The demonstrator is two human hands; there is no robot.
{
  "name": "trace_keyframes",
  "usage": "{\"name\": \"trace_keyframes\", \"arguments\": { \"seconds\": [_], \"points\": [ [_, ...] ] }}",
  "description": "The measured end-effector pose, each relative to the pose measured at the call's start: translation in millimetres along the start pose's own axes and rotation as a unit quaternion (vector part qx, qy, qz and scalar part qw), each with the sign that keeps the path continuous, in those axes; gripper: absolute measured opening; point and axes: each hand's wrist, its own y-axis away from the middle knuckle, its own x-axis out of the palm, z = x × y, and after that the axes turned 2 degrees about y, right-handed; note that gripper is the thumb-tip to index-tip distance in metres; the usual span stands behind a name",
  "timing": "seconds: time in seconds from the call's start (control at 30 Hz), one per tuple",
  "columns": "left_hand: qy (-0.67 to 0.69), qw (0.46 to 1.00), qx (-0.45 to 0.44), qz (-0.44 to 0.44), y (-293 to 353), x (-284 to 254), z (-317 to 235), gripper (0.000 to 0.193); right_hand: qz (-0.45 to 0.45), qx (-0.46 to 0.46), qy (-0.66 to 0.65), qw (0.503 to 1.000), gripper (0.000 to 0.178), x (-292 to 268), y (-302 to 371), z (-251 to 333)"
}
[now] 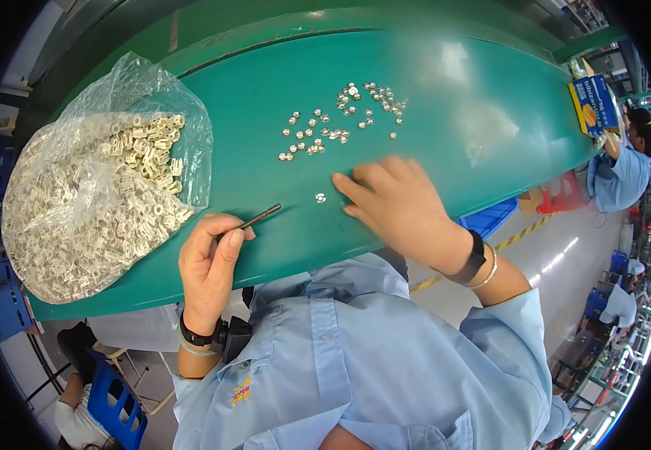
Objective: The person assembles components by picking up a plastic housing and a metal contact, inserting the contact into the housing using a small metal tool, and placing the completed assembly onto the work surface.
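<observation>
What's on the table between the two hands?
One small shiny metal piece on the green tabletop, between left hand and right hand; the dark rod in the left hand also juts into that gap. Shows in the head view.

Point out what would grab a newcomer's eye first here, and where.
The bulging clear plastic bag of small cream-coloured parts would likely stand out first, at the left of the green tabletop. Next come the shiny little metal pieces scattered across the tabletop's middle. Nearer the wearer, the left hand holds a thin dark rod, while the right hand is spread just right of a lone metal piece.
</observation>
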Motion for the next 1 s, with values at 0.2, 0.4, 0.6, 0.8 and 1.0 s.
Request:
{"name": "trace_keyframes", "arguments": {
  "seconds": [0.2,0.4,0.6,0.8,1.0],
  "points": [
    [0.010,1.000,-0.004,0.001,3,0,1,0.011,-0.064,-0.024,-0.046,0.997,0.054,-2,49,9],
    [-0.002,1.000,-0.001,-0.006,1,1,1,0.011,-0.119,-0.046,-0.040,0.991,0.058,15,64,4],
    [-0.014,1.000,-0.003,-0.017,3,3,1,0.012,-0.099,0.017,-0.078,0.992,0.055,0,46,15],
    [-0.005,1.000,0.005,-0.010,2,4,0,0.012,-0.150,-0.020,-0.048,0.987,0.050,24,60,16],
    [-0.008,1.000,0.003,-0.009,3,3,1,0.012,-0.224,-0.102,-0.027,0.969,0.033,31,65,6]
  ]
}}
